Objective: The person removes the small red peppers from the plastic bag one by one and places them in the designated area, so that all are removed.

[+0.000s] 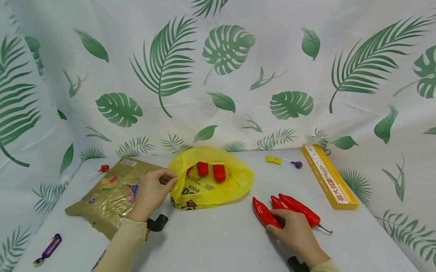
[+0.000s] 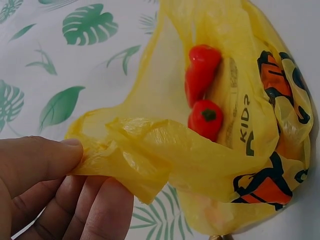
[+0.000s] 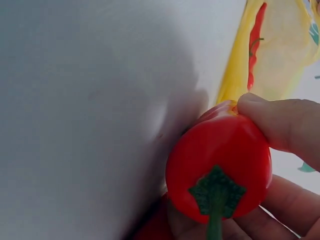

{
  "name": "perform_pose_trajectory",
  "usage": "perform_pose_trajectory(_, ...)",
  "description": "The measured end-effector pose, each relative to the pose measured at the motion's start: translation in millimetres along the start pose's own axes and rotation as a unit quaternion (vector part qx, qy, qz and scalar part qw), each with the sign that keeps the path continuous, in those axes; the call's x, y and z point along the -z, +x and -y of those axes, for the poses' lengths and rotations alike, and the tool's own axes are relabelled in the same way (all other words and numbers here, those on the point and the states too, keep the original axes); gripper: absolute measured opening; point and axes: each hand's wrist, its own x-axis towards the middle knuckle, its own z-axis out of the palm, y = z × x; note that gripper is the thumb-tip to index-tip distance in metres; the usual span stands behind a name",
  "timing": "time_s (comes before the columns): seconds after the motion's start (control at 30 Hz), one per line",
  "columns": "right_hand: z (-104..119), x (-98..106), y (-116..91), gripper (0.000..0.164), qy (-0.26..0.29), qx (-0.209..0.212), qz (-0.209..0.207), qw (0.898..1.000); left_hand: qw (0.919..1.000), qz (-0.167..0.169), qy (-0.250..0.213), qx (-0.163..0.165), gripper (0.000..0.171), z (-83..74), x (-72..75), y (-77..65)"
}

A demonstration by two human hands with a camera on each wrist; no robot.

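My left hand [image 1: 153, 190] pinches the rim of a yellow plastic bag [image 1: 233, 195] between thumb and fingers. The bag's mouth faces me, and several red peppers [image 1: 219, 173] lie inside it. With thumb and fingers my right hand [image 1: 294, 232] grips a red chili pepper [image 1: 263, 211] at the table's right side. In the right wrist view that pepper [image 3: 220, 160] shows its green stem end toward the camera. Two more red chili peppers [image 1: 303, 209] lie just beyond the right hand.
A gold package [image 1: 105, 195] lies left of the bag, under the left forearm. Near it are a red lollipop [image 1: 104, 168] and a purple-wrapped candy [image 1: 51, 246]. At the back right are a yellow candy [image 1: 273, 159], a purple lollipop [image 1: 296, 164] and a long yellow box [image 1: 329, 176].
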Motion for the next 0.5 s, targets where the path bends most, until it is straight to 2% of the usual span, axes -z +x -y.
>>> perform_pose_trajectory(0.5,-2.4,5.8,-6.5,0.063,-0.040,0.013,-0.025,0.999,0.9999,-0.003,-0.002,-0.011,0.010,-3.3,-2.7,1.2)
